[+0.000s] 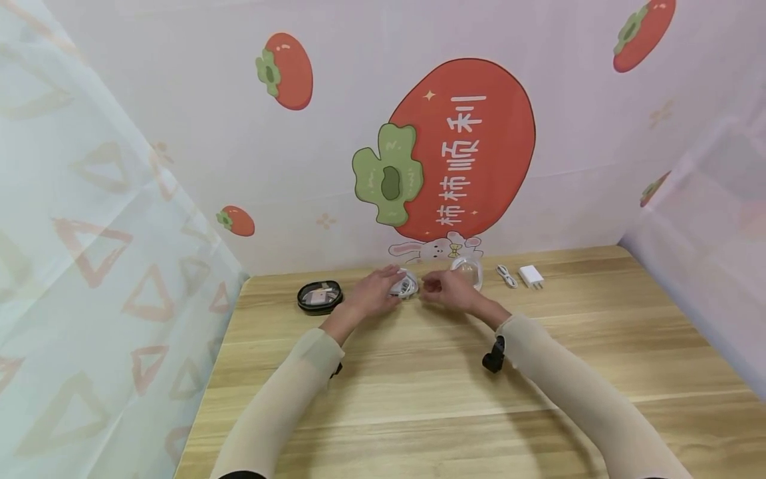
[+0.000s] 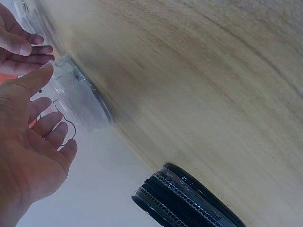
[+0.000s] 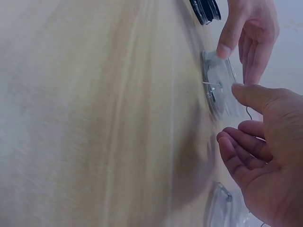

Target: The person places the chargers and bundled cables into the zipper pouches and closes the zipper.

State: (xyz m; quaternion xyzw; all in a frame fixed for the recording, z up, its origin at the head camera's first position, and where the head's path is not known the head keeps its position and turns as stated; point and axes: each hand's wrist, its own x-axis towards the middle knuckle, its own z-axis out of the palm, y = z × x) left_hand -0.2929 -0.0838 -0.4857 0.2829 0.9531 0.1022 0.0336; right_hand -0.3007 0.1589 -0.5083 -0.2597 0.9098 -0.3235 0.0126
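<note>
A small clear zip pouch [image 1: 409, 285] with a coiled white cable inside stands near the wall, between the two hands. My left hand [image 1: 374, 293] reaches round its left end, thumb on the near side and fingers on the far side, relaxed. At the pouch's right end is my right hand [image 1: 451, 291], its fingers loosely bent and nothing held in them. In the right wrist view the right thumb [image 3: 253, 97] overlaps the clear pouch [image 3: 220, 85]. Behind the right hand stands a second clear pouch [image 1: 473, 267], partly hidden.
A black-edged clear pouch [image 1: 320, 297] with things inside stands left of the left hand. To the right lie a bundled white cable [image 1: 507, 276] and a white charger plug [image 1: 530, 275]. The wooden table [image 1: 419, 399] ends at a printed wall cloth [image 1: 335, 166].
</note>
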